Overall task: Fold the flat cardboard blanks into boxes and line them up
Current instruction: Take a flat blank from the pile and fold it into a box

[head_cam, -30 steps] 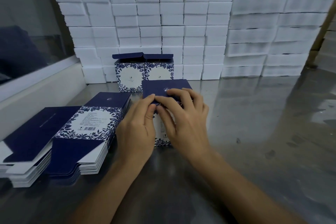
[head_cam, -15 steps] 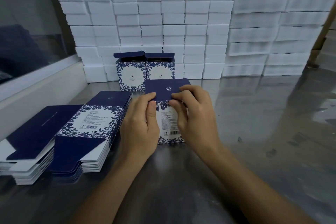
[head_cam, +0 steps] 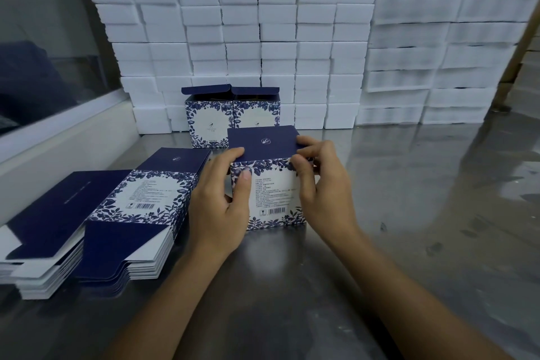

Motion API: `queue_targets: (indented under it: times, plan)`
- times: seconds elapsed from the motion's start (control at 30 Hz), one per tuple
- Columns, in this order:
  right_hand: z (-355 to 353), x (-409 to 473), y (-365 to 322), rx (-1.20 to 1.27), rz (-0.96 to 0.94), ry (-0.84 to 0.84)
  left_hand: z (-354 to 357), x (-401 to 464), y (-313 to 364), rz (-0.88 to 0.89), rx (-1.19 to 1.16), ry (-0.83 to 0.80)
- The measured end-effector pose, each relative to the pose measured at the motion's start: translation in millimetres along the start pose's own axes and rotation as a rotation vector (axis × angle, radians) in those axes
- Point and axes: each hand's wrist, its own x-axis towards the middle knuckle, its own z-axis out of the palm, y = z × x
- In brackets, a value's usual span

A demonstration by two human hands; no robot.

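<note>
To seat this flap well, I judge I should press evenly along both top corners. My left hand [head_cam: 217, 207] grips the box [head_cam: 270, 193] on the tabletop [head_cam: 409, 213], thumb on its front; my right hand [head_cam: 324, 184] pinches the top right corner, box between them.

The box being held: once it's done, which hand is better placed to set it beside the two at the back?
Probably the right hand. It grips the box at its top right corner, and the free spot next to the two finished boxes lies on that side. The left hand sits nearer the stack of blanks.
</note>
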Motion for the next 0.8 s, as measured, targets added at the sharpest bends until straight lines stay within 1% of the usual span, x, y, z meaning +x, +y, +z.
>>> queue_targets:
  times: [0.07,0.13,0.17,0.23,0.27,0.3,0.33,0.4,0.47,0.53,0.67,0.7,0.8]
  plan:
    - [-2.7,1.0,4.9,0.055,0.031,0.064,-0.2,-1.6,-4.8,-0.021,-0.041,-0.024]
    - [-5.8,2.8,10.6,0.18,0.154,0.115,-0.4,-2.8,-8.1,-0.08,-0.14,-0.043]
    - [-7.6,3.6,13.1,0.249,0.235,0.115,0.0,-3.0,-9.7,-0.11,-0.204,-0.052]
    - [-11.8,5.4,17.3,0.344,0.389,0.07,0.7,-3.2,-11.6,-0.156,-0.32,-0.06]
    - [-13.6,6.0,19.2,0.396,0.461,0.022,0.8,-3.5,-11.7,-0.162,-0.337,-0.058]
    - [-15.1,5.9,20.9,0.441,0.531,-0.041,0.8,-3.9,-12.7,-0.159,-0.307,-0.053]
    - [-15.5,5.8,23.0,0.465,0.58,-0.107,1.0,-3.6,-13.8,-0.149,-0.229,-0.046]
    - [-14.4,2.0,24.8,0.398,0.584,-0.221,2.2,-4.2,-16.1,-0.151,-0.053,-0.035]
    - [-11.3,-2.4,26.2,0.262,0.508,-0.242,2.2,-3.8,-15.6,-0.174,0.007,-0.021]
    - [-8.1,-3.5,27.0,0.191,0.451,-0.217,0.4,-1.5,-10.3,-0.205,-0.03,-0.027]
    - [-10.1,1.6,32.5,0.149,0.464,-0.107,-2.3,-1.0,-5.9,-0.263,-0.148,-0.033]
    - [-11.0,1.6,33.1,0.158,0.468,-0.105,-2.2,-1.4,-6.8,-0.277,-0.16,-0.031]
    - [-10.9,0.0,31.9,0.211,0.507,-0.166,-0.7,-2.2,-10.0,-0.317,-0.226,-0.047]
